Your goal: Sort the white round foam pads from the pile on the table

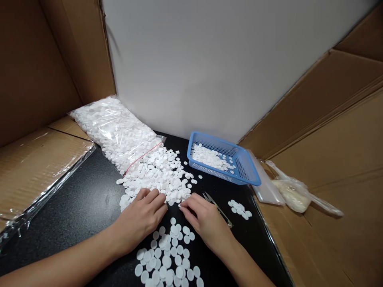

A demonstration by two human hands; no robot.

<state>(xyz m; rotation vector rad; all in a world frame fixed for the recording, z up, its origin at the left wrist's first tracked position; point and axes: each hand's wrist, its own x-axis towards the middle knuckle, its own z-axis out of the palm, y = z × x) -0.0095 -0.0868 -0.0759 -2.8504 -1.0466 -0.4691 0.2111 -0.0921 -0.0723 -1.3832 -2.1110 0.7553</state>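
Observation:
A heap of small white discs (158, 175) spills from an open clear bag (115, 131) onto the black table (80, 203). My left hand (142, 217) lies palm down at the heap's near edge, fingers stretched flat on the discs. My right hand (202, 219) rests beside it, fingertips drawn together at the heap's edge; what they hold, if anything, is hidden. A second spread of white discs (167, 259) lies between my forearms, near the front. Metal tweezers (218, 207) lie just right of my right hand.
A blue mesh basket (248, 173) with discs in it stands at the back right. A small cluster of discs (240, 209) sits by the table's right edge. Cardboard walls enclose both sides, with plastic bags (291, 193) lying on the right cardboard.

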